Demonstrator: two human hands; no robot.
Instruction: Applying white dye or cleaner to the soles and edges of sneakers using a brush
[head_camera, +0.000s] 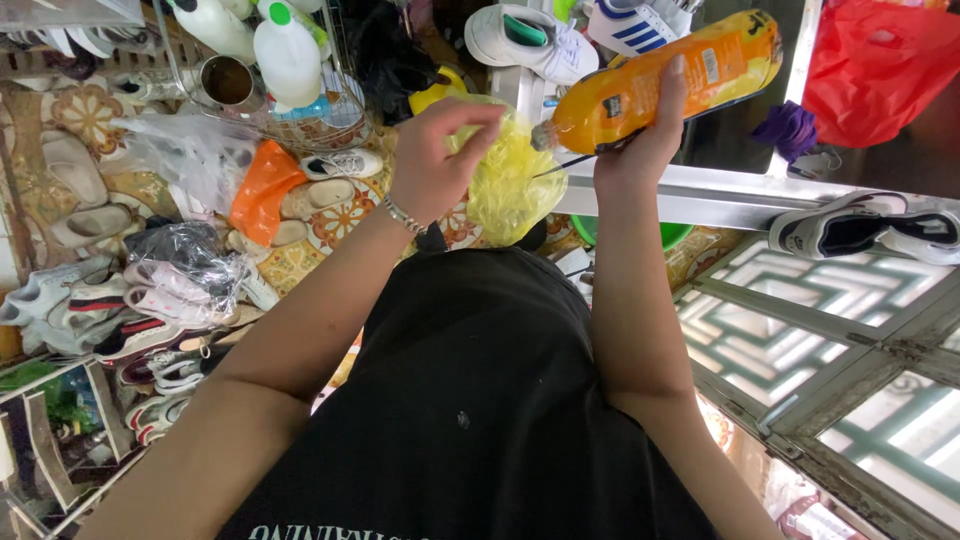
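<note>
My right hand (640, 140) grips a long orange plastic bottle (670, 75), tilted with its neck pointing down to the left. A thin dark stick also lies under that hand's fingers. My left hand (440, 150), with a bead bracelet at the wrist, pinches the top of a crumpled yellow plastic bag (510, 180) just beside the bottle's neck. The bag hangs in front of my black shirt.
Many shoes (130, 300) and plastic bags lie on the patterned floor at left. White bottles (285, 50) stand in a wire basket. White sneakers (530, 40) sit above; a dark sneaker (860, 225) rests on a metal ledge at right. A red bag (880, 60) hangs at top right.
</note>
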